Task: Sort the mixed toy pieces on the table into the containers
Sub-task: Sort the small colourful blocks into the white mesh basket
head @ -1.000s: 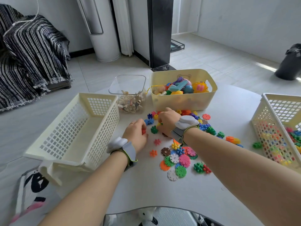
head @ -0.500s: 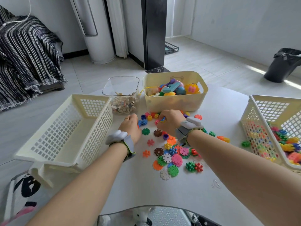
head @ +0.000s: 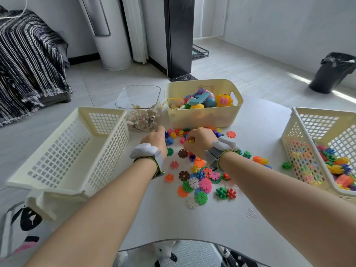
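One head-worn view.
It looks forward and down, close over the white round-edged table (head: 192,224), pale tiled floor (head: 240,70) beyond.

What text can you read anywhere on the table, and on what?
"E", probably: white disc.
"O", probably: pink disc.
Green disc: one letter, too blurred to read.
Yellow bin: faint bear outline, no words.
Nothing else is legible.

Toy pieces (head: 200,176) on table (head: 260,132) between two baskets (head: 73,151).
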Demonstrator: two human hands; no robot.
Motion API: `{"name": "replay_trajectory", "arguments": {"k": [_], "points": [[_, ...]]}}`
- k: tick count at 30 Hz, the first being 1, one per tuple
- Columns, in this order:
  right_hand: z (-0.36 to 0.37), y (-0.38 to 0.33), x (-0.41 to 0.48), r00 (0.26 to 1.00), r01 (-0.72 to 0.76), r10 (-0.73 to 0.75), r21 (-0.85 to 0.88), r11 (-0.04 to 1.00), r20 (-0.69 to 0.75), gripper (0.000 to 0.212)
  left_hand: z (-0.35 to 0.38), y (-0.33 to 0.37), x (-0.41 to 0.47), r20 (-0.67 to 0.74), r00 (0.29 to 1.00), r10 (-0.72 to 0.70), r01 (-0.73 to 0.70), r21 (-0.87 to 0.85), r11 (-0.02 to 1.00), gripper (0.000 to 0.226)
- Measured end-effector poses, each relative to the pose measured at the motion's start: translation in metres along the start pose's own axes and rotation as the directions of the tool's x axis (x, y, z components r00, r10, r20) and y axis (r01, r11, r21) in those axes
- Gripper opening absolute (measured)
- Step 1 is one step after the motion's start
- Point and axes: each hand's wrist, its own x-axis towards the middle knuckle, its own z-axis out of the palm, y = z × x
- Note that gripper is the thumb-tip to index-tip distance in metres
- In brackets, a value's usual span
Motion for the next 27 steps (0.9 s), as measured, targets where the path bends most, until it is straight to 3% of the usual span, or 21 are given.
{"name": "replay_trajectory", "arguments": {"k": [4,7,11,15,18,27], "points": [[-0.014,-0.002,-0.003,0.998,0.018,-0.014,-0.072,0.997,0.055,0.019,-0.010,0.007,-0.005,-0.085,0.996,0.039,-0.052,-0.150,0.987,0.018],[-0.036,0.002,-0.011,0.995,0.007,0.006,-0.138,0.990,0.095,0.029,-0.023,0.028,-0.005,-0.127,0.990,0.069,-0.104,-0.290,0.951,0.019],[-0.074,0.024,-0.035,0.998,-0.059,0.063,-0.181,0.982,0.018,0.024,-0.046,0.074,-0.010,-0.068,0.988,0.137,-0.153,-0.447,0.881,0.030],[-0.110,0.051,-0.063,0.988,-0.150,0.142,-0.200,0.968,-0.053,0.027,-0.057,0.127,-0.021,-0.040,0.973,0.227,-0.215,-0.510,0.833,0.022],[-0.132,0.084,-0.088,0.973,-0.228,0.212,-0.240,0.944,-0.090,0.027,-0.061,0.173,-0.035,0.002,0.949,0.314,-0.246,-0.619,0.746,0.030],[-0.166,0.159,-0.157,0.932,-0.362,0.336,-0.297,0.884,-0.135,0.029,-0.065,0.272,-0.062,0.074,0.872,0.484,-0.324,-0.654,0.684,0.016]]}}
